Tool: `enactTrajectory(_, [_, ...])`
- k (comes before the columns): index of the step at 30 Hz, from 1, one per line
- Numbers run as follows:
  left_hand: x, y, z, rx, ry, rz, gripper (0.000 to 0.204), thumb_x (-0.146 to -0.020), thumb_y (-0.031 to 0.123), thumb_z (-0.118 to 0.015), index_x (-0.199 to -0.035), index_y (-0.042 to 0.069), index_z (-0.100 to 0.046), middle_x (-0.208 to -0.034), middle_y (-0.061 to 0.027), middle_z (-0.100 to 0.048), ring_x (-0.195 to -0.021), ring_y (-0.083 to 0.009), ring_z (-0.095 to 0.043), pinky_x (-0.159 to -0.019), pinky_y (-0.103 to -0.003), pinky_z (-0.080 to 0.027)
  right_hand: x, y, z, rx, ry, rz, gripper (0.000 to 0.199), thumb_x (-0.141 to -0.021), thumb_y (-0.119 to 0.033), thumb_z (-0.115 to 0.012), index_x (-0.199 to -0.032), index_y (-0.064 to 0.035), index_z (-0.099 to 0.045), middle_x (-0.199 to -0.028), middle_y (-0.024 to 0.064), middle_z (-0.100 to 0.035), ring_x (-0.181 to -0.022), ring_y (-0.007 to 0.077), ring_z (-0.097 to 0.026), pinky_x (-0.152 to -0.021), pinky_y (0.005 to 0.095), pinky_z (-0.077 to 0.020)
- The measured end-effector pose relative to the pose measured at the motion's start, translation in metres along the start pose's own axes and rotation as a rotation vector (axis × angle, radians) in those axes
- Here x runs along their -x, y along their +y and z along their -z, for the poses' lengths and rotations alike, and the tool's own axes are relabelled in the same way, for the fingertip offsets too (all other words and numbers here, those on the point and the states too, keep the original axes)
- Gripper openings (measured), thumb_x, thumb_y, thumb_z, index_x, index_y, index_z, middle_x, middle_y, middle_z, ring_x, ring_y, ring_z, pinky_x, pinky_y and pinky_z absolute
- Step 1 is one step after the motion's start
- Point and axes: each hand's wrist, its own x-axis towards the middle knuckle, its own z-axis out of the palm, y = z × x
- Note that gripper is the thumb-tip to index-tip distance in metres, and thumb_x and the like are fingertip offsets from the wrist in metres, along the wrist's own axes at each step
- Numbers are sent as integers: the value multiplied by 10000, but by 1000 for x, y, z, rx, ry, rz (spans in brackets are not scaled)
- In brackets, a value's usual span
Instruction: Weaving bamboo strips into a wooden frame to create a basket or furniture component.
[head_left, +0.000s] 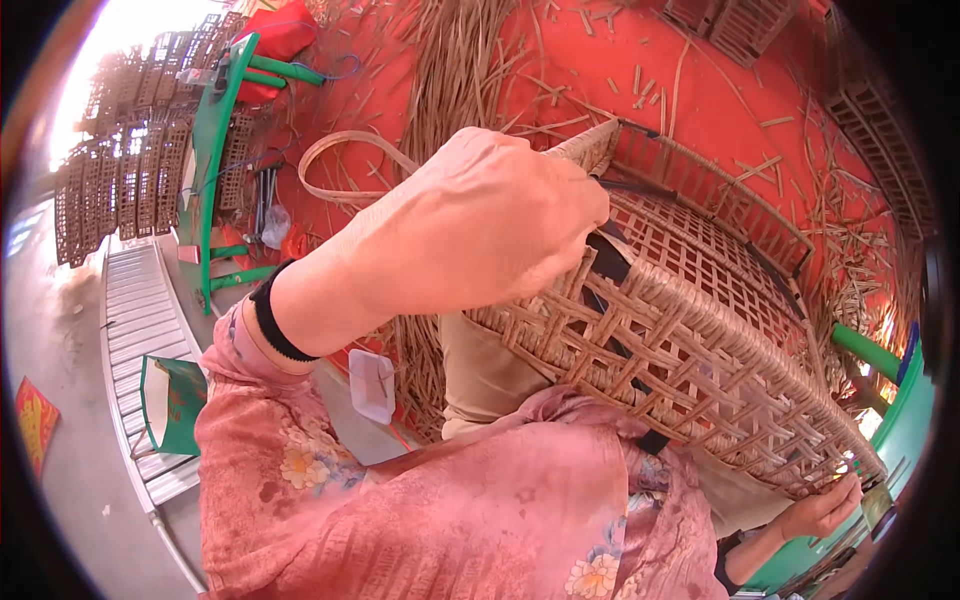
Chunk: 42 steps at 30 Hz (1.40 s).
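Note:
Across my lap rests a tilted rectangular woven basket (680, 335), tan-brown, with an open lattice and a dark inner frame. My left hand (490, 225) is closed in a fist over its upper left corner, beside a dark strip at the rim. The fingertips face away, so what they grip is hidden. A flat tan weaving strip (335, 150) loops out behind the left forearm; its end is out of sight. At the basket's lower right corner, my right hand (822, 512) has its fingers bent together against the edge. Anything between them is too small to name.
Long loose strips (455, 70) and cut bits lie over the red ground sheet (585, 50). Brown woven baskets (125, 185) stand stacked at left, near a green frame (215, 170). A slatted metal rack (150, 310), green box (172, 400) and white tray (372, 388) sit closer.

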Motion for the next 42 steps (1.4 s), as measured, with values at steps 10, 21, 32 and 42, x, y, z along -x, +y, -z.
enactTrajectory(10, [-12,-15,2,333,-33,115,169,-801,103,-601,-930,30,-683,-703,-136,-629,-620,-310,-623,-596,-385,-487,-1,11,5,-8,12,-18,240,-963,-148,-635,-1078,60,-672,-951,62,-673,-755,87,-576,-623,209,-465])
enactTrajectory(21, [-11,-17,4,332,-39,160,155,-799,103,-609,-932,35,-652,-633,-119,-582,-542,-265,-591,-545,-369,-454,2,5,3,37,1,-43,250,-972,-168,-625,-1080,52,-670,-974,56,-664,-779,90,-567,-634,220,-460])
enactTrajectory(32, [-10,-19,8,371,-11,241,140,-795,126,-622,-911,52,-643,-621,-60,-613,-493,-169,-588,-522,-317,-465,-1,4,7,45,-61,-118,256,-972,-190,-620,-1093,27,-685,-989,65,-689,-844,108,-616,-747,246,-512])
enactTrajectory(42, [-14,-42,6,296,43,131,206,-820,154,-615,-985,52,-687,-683,-81,-644,-597,-184,-621,-596,-323,-484,17,-5,-1,44,-70,5,267,-974,-231,-622,-1064,9,-694,-861,16,-648,-709,91,-530,-635,240,-452])
